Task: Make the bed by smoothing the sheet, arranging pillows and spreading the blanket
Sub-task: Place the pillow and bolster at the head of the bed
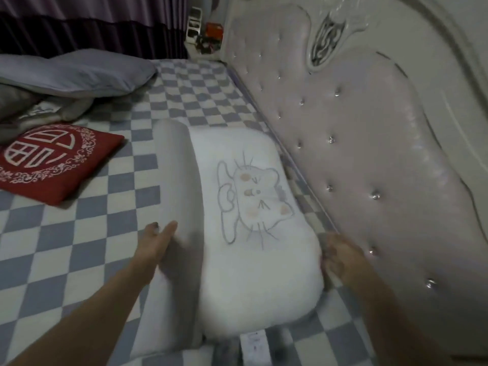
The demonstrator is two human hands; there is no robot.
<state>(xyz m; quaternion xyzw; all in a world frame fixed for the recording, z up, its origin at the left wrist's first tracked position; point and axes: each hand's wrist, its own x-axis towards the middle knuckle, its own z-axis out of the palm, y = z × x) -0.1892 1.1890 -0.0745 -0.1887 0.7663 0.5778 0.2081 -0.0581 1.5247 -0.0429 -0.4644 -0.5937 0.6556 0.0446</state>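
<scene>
A white pillow (253, 228) with a drawn cat on it lies on the blue-and-white checked sheet (87, 233), close to the padded headboard (369, 159). My left hand (158, 241) lies with straight fingers against the pillow's raised grey left edge. At the pillow's right edge, by the headboard, my right hand (340, 257) has curled fingers on the fabric. A red cushion (52, 159) with a white pattern lies to the left. A grey-blue pillow (76, 75) rests on a crumpled grey blanket (39, 112) at the far left.
Dark purple curtains (92, 25) hang behind the bed. A small bedside stand with cluttered items (208, 38) sits in the far corner beside the headboard. A white label (254, 342) sticks out at the pillow's near end.
</scene>
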